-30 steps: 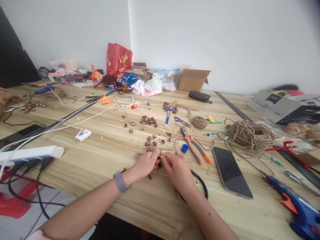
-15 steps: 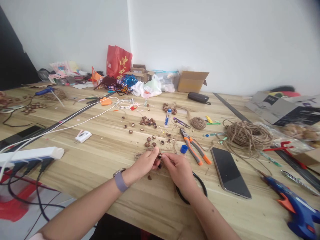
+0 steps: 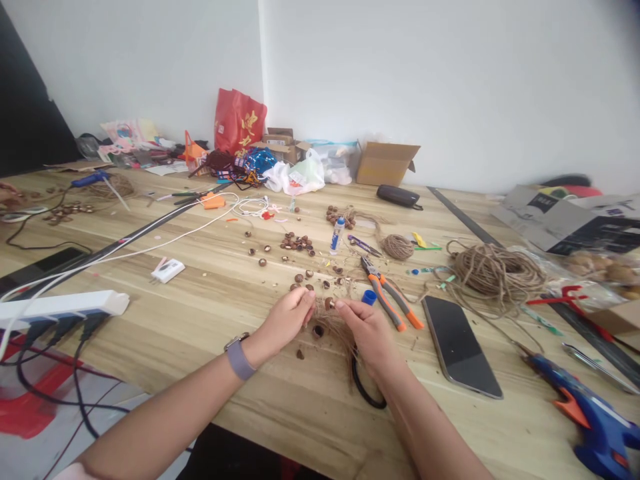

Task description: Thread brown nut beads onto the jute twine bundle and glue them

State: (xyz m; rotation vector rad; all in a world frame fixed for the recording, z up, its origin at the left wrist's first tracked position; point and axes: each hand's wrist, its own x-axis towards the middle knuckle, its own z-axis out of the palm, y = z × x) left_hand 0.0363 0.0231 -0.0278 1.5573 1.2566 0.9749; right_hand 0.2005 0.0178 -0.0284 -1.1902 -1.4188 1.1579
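Observation:
My left hand (image 3: 287, 319), with a grey watch on the wrist, has its fingers curled closed near the table's front edge. My right hand (image 3: 367, 328) pinches a small brown nut shell (image 3: 329, 303) at its fingertips. A loose bundle of jute fibres (image 3: 336, 328) stretches between the two hands, and both seem to grip it. Another shell (image 3: 317, 331) lies on the wood between the hands. A black ring (image 3: 364, 390) sits under my right wrist.
Scattered shells (image 3: 296, 241), a glue bottle (image 3: 337, 234), orange-handled pliers (image 3: 390, 300), a blue cap (image 3: 369, 297), a phone (image 3: 461, 345), a twine coil (image 3: 495, 270) and a blue glue gun (image 3: 590, 412) lie to the right. A white power strip (image 3: 63, 307) sits at left.
My hands have drawn slightly apart and moved a little farther from me. The right hand now shows a shell at its fingertips, and the fibre bundle is visible between the hands.

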